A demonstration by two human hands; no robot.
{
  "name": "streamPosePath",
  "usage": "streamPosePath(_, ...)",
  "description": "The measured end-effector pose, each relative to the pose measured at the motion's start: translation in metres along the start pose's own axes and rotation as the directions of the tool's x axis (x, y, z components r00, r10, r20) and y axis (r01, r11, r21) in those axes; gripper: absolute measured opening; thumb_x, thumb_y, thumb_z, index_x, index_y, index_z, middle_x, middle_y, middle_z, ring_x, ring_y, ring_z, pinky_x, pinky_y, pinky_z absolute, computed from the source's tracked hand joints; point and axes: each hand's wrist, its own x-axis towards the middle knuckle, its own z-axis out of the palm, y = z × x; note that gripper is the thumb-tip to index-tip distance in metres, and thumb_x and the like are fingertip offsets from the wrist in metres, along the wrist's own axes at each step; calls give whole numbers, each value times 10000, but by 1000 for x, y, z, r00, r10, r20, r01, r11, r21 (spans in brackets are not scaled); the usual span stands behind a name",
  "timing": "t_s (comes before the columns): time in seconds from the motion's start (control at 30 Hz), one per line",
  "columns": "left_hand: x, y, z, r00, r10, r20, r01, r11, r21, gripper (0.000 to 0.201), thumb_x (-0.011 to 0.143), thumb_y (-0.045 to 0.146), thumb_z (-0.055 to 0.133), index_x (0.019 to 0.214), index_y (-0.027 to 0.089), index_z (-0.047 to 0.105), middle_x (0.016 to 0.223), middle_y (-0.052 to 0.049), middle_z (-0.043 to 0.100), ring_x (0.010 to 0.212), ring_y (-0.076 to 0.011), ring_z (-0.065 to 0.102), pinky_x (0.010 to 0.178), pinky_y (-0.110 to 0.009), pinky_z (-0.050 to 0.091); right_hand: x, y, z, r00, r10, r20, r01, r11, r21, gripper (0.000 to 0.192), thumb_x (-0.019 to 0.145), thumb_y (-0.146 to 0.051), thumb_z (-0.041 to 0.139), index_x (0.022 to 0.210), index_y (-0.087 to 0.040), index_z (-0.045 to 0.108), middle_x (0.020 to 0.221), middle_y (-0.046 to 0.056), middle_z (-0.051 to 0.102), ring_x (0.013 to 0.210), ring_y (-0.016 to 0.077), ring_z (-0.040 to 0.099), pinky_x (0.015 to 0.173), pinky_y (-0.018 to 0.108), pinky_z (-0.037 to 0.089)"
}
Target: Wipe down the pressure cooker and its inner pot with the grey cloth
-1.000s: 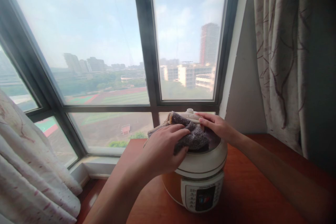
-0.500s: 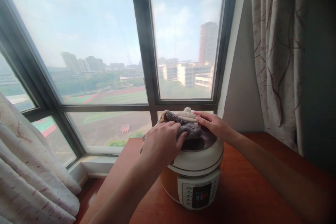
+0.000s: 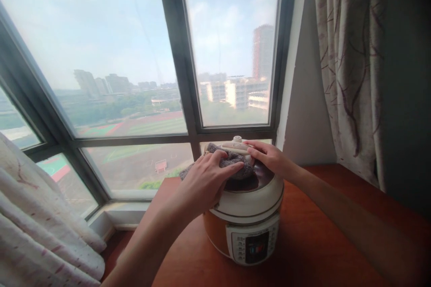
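A white and brown electric pressure cooker stands upright on the reddish wooden table, its control panel facing me. On the left side of its dark lid lies a grey fluffy cloth. My left hand presses the cloth against the lid, fingers bent over it and thumb stretched across its front. The white lid handle is gripped at its right end by my right hand, with the fingers on top. Part of the cloth is hidden under my left hand.
The wooden table reaches to the window frame behind the cooker. A patterned curtain hangs at the right, and another curtain at the lower left. A white wall slants beside the window.
My left hand has shifted slightly on the lid with the cloth, and its thumb now stretches further out. My right hand stays at the handle. The view has moved slightly.
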Motion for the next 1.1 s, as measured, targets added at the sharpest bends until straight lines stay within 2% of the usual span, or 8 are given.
streamPosePath(0.1,0,3,-5,998,-50,36,48,998,51,499,939,164,485,1370,376,620,1291,-114,576,1031,-287,631,883,-451,531,0,2,-1,1000,5,18,-5,1000,0,475,944,-495,562,1299,-202,677,1006,63,752,1132,299,655,1030,428,488)
streamPosePath(0.17,-1,2,-7,987,-155,35,151,984,93,502,935,158,482,1361,383,625,1253,-104,590,1020,-282,629,842,-415,528,0,3,-2,1000,6,27,-6,1000,5,488,947,-501,559,1310,-194,669,1029,66,748,1144,297,647,1033,423,485)
streamPosePath(0.3,-1,-6,-5,924,-381,1,377,915,143,461,965,178,440,1328,373,648,1063,-82,609,955,-251,630,768,-338,498,-1,1,-1,1000,9,28,-10,1000,26,492,947,-510,559,1309,-195,668,1024,64,744,1132,298,646,1006,422,500)
streamPosePath(0.53,22,-27,1,874,-485,19,475,862,179,475,911,163,433,1275,307,701,922,-95,611,855,-276,644,739,-350,492,-1,-1,2,1000,1,-20,-1,1000,1,435,939,-487,569,1261,-227,703,923,40,748,1107,299,657,1009,429,492)
streamPosePath(0.77,19,-36,-3,940,-339,24,339,940,34,435,941,201,454,1275,323,705,999,-68,657,918,-246,672,826,-339,503,-2,-1,2,1000,-11,-18,10,999,-50,458,958,-531,542,1260,-225,699,901,48,740,1145,318,642,1044,446,462)
streamPosePath(0.93,4,-21,-7,960,-280,-11,278,957,-84,371,962,229,498,1256,305,710,1079,-66,681,973,-229,682,857,-330,521,-2,-2,3,999,-15,-33,13,998,-59,462,959,-512,546,1281,-213,687,987,62,751,1155,316,641,1055,448,457)
streamPosePath(1.03,-2,-7,-11,987,-160,-11,153,961,-232,383,946,174,516,1236,319,719,1157,-56,691,1039,-222,678,913,-339,533,-2,-1,3,999,-17,-31,16,999,-39,444,956,-504,558,1273,-225,695,1018,61,760,1167,309,641,1063,442,455)
streamPosePath(1.1,-3,-2,-12,994,-95,-61,68,932,-355,367,958,180,519,1232,318,720,1209,-56,689,1084,-219,673,944,-343,539,-2,0,2,999,-18,-30,18,1000,-5,437,950,-500,570,1269,-231,699,1094,62,757,1181,303,638,1061,433,459)
